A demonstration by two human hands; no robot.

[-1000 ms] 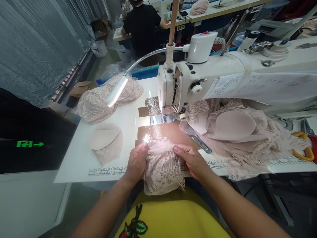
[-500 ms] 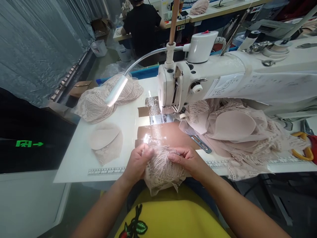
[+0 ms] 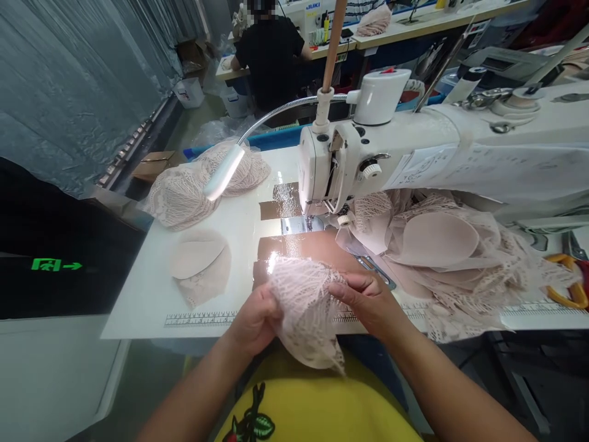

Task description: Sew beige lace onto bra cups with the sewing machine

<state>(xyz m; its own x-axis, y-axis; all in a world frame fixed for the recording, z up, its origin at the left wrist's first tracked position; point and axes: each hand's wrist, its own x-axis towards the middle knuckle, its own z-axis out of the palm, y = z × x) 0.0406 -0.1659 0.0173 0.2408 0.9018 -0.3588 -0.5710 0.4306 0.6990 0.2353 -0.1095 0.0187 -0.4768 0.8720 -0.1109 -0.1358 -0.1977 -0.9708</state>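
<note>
A pale pink lace bra cup (image 3: 306,313) is stretched between my two hands at the front edge of the sewing table. My left hand (image 3: 260,316) pinches its left side, fingers closed. At the upper right edge of the lace, my right hand (image 3: 368,298) grips between thumb and fingers. Just beyond stands a white sewing machine (image 3: 322,172), its needle area lit and no fabric under it that I can make out. Thread snips (image 3: 380,272) lie beyond my right hand, partly covered. A single cup piece with lace (image 3: 201,267) rests flat to the left.
Stacked lace cups (image 3: 184,196) sit at the back left under a lamp (image 3: 225,172). A heap of lace and cup pieces (image 3: 442,239) fills the right side, near yellow-handled scissors (image 3: 568,282). A measuring tape (image 3: 200,319) runs along the front edge. A person (image 3: 269,61) sits farther back.
The lace cup has been spread out and turned flatter, its gathered shape opened. My left hand has moved slightly down, my right hand slightly right. The view has shifted a little.
</note>
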